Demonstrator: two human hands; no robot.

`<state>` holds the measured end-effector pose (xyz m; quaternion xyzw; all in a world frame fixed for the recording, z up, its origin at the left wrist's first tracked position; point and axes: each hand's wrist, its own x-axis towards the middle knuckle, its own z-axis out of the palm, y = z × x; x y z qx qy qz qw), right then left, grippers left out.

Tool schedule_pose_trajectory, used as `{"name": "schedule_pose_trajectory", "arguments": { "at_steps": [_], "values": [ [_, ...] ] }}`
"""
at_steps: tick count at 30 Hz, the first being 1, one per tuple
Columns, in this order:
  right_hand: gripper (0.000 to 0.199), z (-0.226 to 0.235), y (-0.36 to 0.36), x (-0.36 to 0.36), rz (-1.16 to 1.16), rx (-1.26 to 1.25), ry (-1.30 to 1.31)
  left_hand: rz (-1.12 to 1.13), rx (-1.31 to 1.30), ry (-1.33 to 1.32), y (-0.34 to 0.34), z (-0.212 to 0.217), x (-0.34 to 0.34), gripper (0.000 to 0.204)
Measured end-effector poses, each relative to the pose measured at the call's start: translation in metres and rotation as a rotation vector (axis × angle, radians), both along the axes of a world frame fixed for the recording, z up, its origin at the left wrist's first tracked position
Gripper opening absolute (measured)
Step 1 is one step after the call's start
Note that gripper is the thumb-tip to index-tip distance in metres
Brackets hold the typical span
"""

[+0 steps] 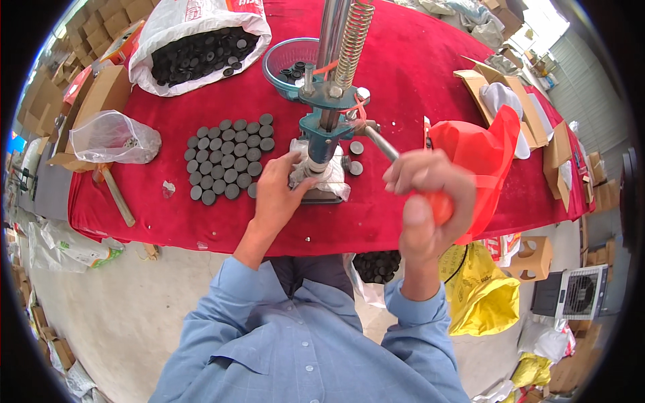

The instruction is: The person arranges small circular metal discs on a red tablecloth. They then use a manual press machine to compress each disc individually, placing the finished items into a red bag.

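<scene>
While the right hand [435, 191] grips the red knob [441, 207] and the left hand [277, 185] curls at the press [324, 144], hold unclear, I judge work partway: discs [228, 161] grouped on the table [416, 64], many loose in the sack [164, 30].

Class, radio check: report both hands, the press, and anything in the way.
Left hand at press. Right hand closed on red knob. White plastic below press; dark discs close beside.

Illegible red print [193, 11] on sack [166, 28]
</scene>
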<state>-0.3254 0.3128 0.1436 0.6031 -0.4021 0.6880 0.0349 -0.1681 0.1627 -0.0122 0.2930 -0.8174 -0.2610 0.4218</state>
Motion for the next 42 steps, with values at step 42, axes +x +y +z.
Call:
{"name": "schedule_pose_trajectory", "arguments": {
  "at_steps": [42],
  "values": [
    [0.031,-0.028,0.011,0.000,0.070,-0.061,0.089,0.285,-0.257,-0.402,-0.015,-0.009,0.046,0.037]
  ]
}}
